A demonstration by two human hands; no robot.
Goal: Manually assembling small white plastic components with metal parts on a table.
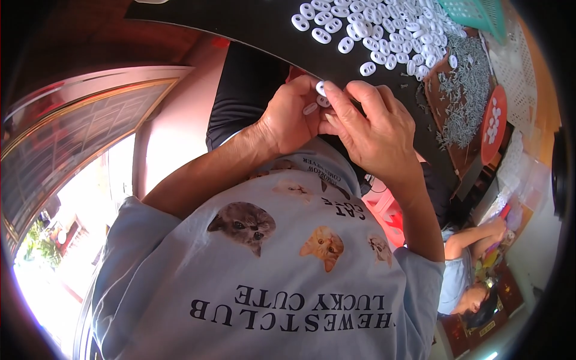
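Observation:
My two hands meet just off the near edge of the dark table. Between the thumb and finger of my right hand (378, 129) is a small white oval piece with holes (321, 89). My left hand (294, 114) is cupped below it, fingers curled round a few more white pieces, one of them a flat oval (310, 108) lying by the palm. The fingertips overlap, so part of what they hold is hidden. Beyond my hands a heap of like white two-holed oval pieces (396, 43) spreads over the table.
A teal basket (480, 17) stands at the far right. Nearer lies a pile of small grey screw-like parts (465, 90) on a brown sheet, beside a red tray (489, 144) with small white pieces. Another person (459, 282) sits at the lower right, near a red plastic stool (387, 216).

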